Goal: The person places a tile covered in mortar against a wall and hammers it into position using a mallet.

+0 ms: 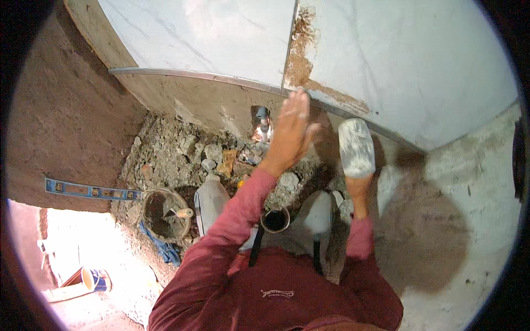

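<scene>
My left hand (292, 129) is raised over the wall, its fingers stretched out and the fingertips at the lower edge of the white wall tiles (408, 60). Those tips lie close to the seam between two tiles, beside a smear of brown mortar (301, 52). In my right hand (359, 190) is a whitish, rounded oblong thing (356, 149); its kind is unclear, and it hides my fingers. It stands a little below the tiles' metal edge strip (221, 81). A grey pipe end (263, 117) sticks out of a hole in the wall, left of my left hand.
Rubble (190, 146) lies along the wall's foot. To the left, a mortar bucket (187, 227) holds a trowel (182, 213), with a blue spirit level (91, 191) beside it. A small round container (285, 213) with a dark inside is between my knees. Farther left lies a white-and-blue tub (99, 280).
</scene>
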Tool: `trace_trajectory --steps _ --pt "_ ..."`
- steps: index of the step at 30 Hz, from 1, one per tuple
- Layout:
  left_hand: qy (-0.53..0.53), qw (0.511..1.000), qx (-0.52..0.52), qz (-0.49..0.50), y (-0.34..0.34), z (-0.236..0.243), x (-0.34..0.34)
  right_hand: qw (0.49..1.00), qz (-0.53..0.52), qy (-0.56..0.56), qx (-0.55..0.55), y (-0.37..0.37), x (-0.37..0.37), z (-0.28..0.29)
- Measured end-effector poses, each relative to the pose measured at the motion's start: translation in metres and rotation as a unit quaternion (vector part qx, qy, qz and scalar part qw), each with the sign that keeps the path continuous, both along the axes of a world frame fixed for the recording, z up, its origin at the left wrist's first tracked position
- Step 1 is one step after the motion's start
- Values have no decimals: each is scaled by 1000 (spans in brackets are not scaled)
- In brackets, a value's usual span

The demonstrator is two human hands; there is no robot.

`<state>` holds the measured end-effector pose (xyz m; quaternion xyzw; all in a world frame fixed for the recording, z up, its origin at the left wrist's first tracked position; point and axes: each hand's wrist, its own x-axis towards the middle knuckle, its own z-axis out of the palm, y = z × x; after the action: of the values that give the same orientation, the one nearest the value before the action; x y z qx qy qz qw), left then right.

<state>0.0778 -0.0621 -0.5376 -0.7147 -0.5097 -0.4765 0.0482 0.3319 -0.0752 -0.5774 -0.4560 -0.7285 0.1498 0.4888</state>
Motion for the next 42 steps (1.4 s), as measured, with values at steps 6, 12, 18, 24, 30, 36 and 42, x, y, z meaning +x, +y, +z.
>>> trace_trajectory --steps 6,12,18,24,30,36,42 --pt "-172 975 17 143 78 -8 69 985 -60 129 -100 1 30 -5" --pt "-142 958 -6 250 103 -13 67 964 -74 78 -245 2 80 -14" --pt "-230 928 76 284 125 30 88 980 -85 75 -163 -21 124 -16" --pt "-211 927 82 297 98 104 133 994 -73 70 -41 -51 165 12" --pt "-196 905 164 341 87 231 153 977 -144 1 -158 -101 205 41" --pt "-41 911 315 264 66 352 137 948 -139 151 -243 -156 241 80" --pt "52 898 367 236 62 464 101 947 -121 209 -213 -148 264 5"
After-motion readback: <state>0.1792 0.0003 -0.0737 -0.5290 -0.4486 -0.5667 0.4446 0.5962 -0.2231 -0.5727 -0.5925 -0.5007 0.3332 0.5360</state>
